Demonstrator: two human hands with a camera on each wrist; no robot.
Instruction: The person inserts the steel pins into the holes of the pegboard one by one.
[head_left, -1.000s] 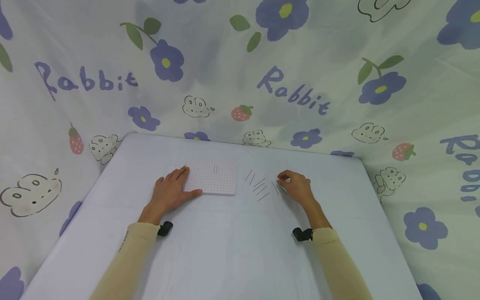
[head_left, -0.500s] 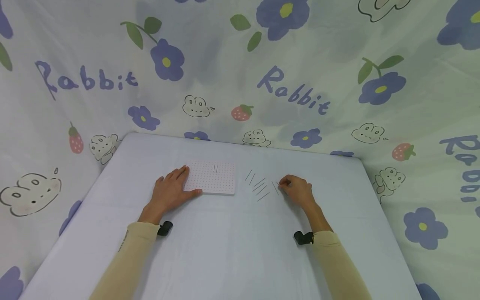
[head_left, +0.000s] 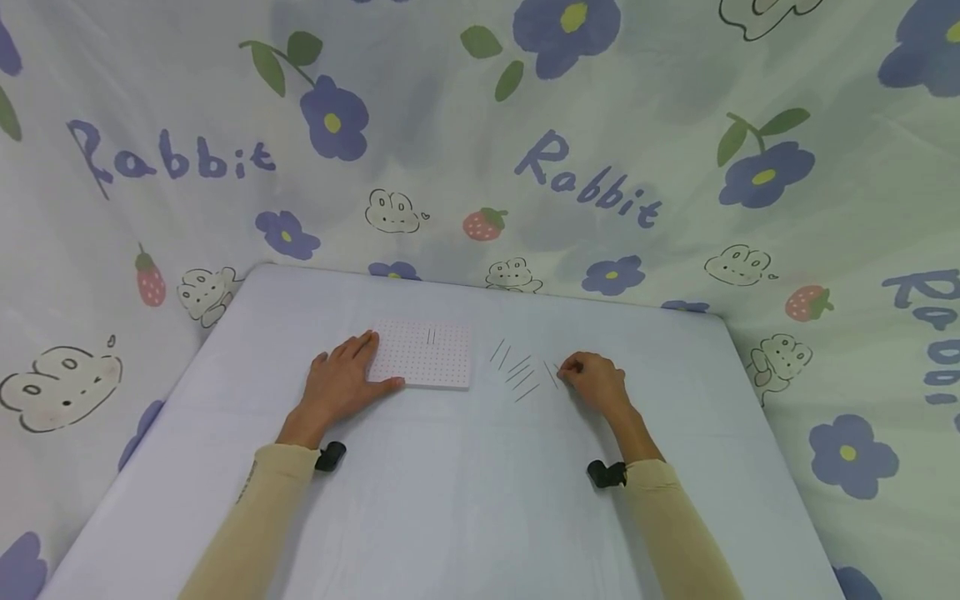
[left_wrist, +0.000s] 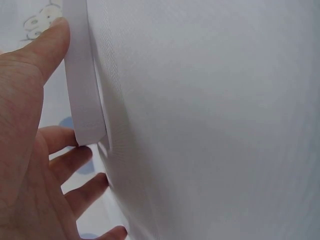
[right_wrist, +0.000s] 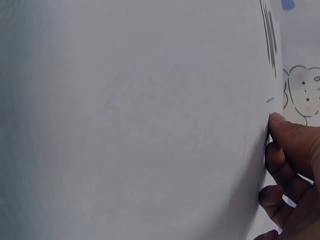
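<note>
A white board [head_left: 420,367] with a grid of small dots lies left of the middle of the table. Two needle-thin dark rods [head_left: 431,337] show side by side near its far edge. My left hand [head_left: 341,381] holds the board's left near corner, thumb at the near edge and fingers along the left side. The left wrist view shows the board's edge [left_wrist: 84,75] between thumb and fingers. My right hand [head_left: 596,382] is low over the table, its thumb and forefinger pinching at a thin dark rod [right_wrist: 267,137] mostly hidden by the fingertips.
Several loose thin rods [head_left: 519,369] lie slanted on the white tablecloth [head_left: 465,483] between board and right hand. Another rod [head_left: 551,374] lies just left of the right fingertips. A patterned curtain [head_left: 442,150] rises behind the table and at both sides.
My right hand has lowered slightly, and its fingertips have come down over the rod beneath them. The left hand and the board have stayed in place.
</note>
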